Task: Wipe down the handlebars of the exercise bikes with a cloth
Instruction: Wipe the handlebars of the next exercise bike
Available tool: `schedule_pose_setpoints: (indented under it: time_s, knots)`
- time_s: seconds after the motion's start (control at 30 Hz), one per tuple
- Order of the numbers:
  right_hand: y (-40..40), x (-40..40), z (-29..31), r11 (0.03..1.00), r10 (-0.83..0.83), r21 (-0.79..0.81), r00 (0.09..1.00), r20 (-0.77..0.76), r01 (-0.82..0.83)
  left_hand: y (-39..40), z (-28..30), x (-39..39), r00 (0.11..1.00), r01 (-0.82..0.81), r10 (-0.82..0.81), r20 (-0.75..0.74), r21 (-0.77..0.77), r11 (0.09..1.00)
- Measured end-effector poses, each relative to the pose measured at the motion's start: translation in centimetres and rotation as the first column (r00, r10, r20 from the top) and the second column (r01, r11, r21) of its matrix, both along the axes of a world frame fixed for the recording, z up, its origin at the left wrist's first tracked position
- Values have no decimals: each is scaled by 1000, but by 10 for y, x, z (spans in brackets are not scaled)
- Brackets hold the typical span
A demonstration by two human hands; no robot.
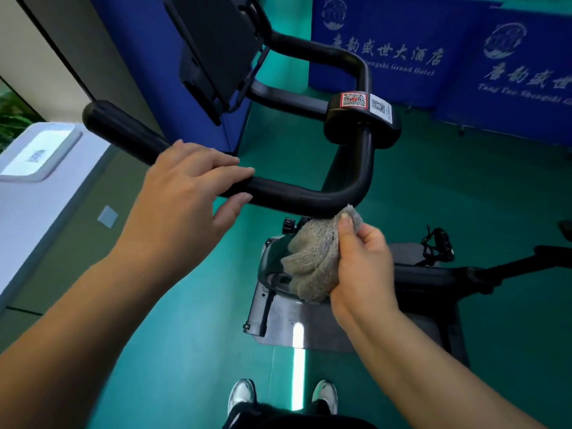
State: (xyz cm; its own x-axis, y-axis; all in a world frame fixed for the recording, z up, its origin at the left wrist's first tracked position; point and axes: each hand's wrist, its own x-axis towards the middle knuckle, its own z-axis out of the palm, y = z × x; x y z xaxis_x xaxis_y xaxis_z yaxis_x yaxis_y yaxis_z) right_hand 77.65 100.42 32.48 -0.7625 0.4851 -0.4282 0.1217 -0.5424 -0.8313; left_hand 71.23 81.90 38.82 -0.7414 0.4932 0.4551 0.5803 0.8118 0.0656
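The black handlebar (297,198) of an exercise bike loops across the middle of the head view, with a near grip (123,131) pointing to the upper left. My left hand (185,193) lies over the near bar, fingers fairly straight on top and thumb below it. My right hand (362,267) grips a bunched grey fluffy cloth (312,258), whose top edge touches the underside of the bar's lower right bend. A clamp (362,119) with two QR stickers sits on the bar's right side.
A black tablet holder (216,54) stands above the bars. The grey bike frame (284,320) and a pedal (438,243) lie below. Blue hotel banners (433,41) stand behind on the green floor (185,335). A white-topped machine (40,162) is at left.
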Motion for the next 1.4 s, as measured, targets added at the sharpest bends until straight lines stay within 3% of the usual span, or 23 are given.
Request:
schedule_pose_setpoints:
  time_s: [0.2,0.4,0.67,0.8,0.9,1.0,1.07,1.13,1.3,1.4]
  knots:
    - [-31,0,-1,997,-83,11,997,3,83,-21,12,-20,995,71,-76,-66,-66,995]
    - [-77,-8,7,999,-39,-19,999,-11,39,-24,8,-25,988,116,-122,-96,-66,991]
    - [-49,1,7,962,-273,4,962,7,273,-29,5,-28,976,168,-176,-131,-71,983]
    - [-62,5,14,988,-137,75,990,32,134,-28,5,-26,980,143,-149,-129,-57,988]
    - [-69,17,30,963,-50,264,999,-17,53,-28,5,-27,980,150,-156,-128,-49,987]
    - [-53,21,49,853,-126,479,972,-199,209,-29,6,-26,980,151,-156,-127,-47,987]
    - [-35,15,50,665,-165,690,957,-239,287,-29,6,-26,980,149,-153,-127,-44,988]
    - [-24,6,42,463,-158,858,973,-165,221,-28,5,-25,981,144,-149,-128,-44,989]
    - [-54,-6,28,174,2,965,980,-201,198,-28,6,-25,977,158,-161,-138,-34,987]
    - [-61,-7,25,136,88,971,974,-208,196,-29,6,-26,976,167,-169,-134,-21,986]
